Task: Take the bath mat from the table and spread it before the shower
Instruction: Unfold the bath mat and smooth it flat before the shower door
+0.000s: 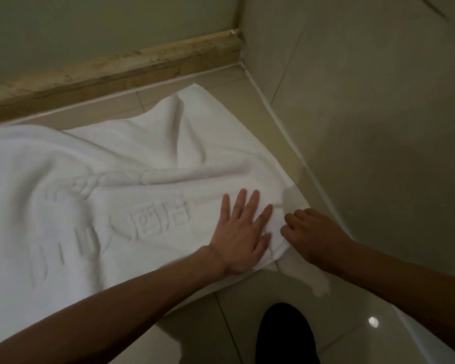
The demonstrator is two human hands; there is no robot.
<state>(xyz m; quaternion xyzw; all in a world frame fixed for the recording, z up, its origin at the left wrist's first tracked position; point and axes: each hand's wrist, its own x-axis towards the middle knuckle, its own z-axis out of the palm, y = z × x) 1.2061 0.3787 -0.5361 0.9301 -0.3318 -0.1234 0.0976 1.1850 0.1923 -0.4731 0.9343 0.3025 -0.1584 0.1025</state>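
The white bath mat lies on the tiled floor, mostly spread, with raised lettering and folds running across its middle and far end. My left hand presses flat on the mat near its right corner, fingers straight. My right hand sits just right of it, fingers curled on the mat's right edge, pinching the cloth at the corner. A loose bit of the mat hangs below the right hand.
A worn stone threshold runs along the far side of the mat, with a wall behind. A tiled wall stands on the right. Glossy floor tiles lie near me, and a dark shoe shows at the bottom.
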